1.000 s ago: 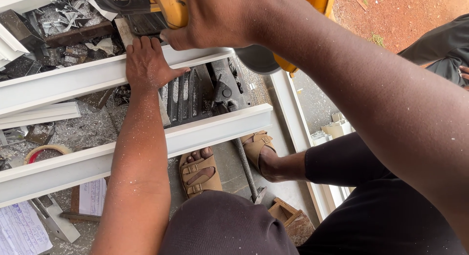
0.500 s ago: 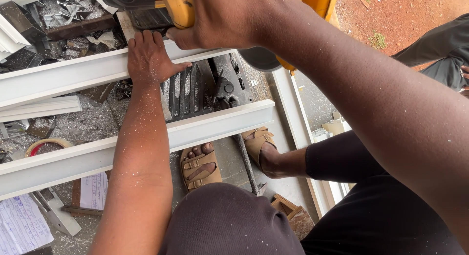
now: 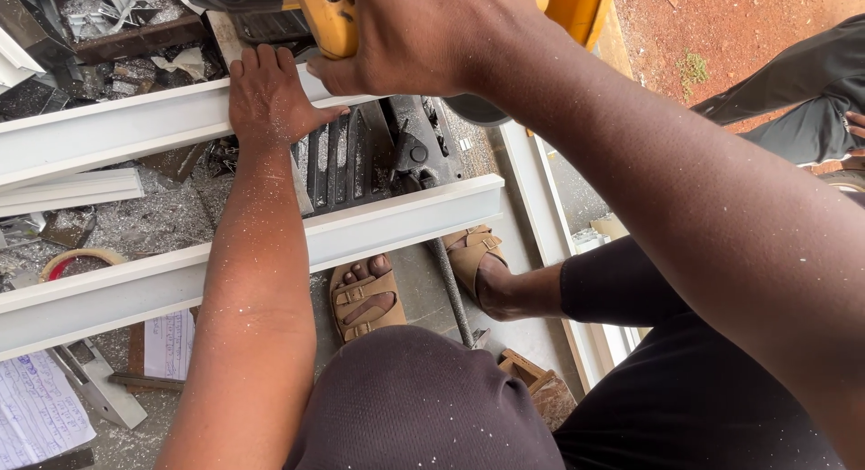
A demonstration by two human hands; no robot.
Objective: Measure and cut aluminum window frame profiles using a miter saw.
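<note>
Now we see the left hand (image 3: 270, 96) pressed flat, fingers spread, on the upper white profile (image 3: 117, 127), pinning it down. Our right hand (image 3: 423, 37) is wrapped tight around the yellow saw handle (image 3: 329, 19) right above and touching distance from the left hand's fingertips; the two hands sit close together, each clamped on its own thing.

Compared with the frames a moment ago, little shifts: the left hand slides slightly rightward along the profile and the view tilts down a bit, the saw body stays low over the cut spot. We judge the hold-down and the cut are still in progress, not a new step.

The upper white profile runs long from far left of the left hand up-right under the palm, its right end hidden under the saw, so we cannot tell where it stops. Its long axis lies roughly left-right, rising slightly to the right.

Outward: below the left forearm a second white profile (image 3: 387, 227) lies parallel, its cut end to the right. Between them sits the grey saw base (image 3: 360, 159). Left of the forearm, metal chips and a tape roll (image 3: 77, 258); further down-left, a paper sheet (image 3: 36, 411). Below the second profile, our sandalled feet (image 3: 360, 299). Another person's dark sleeve (image 3: 802, 100) is far right.
</note>
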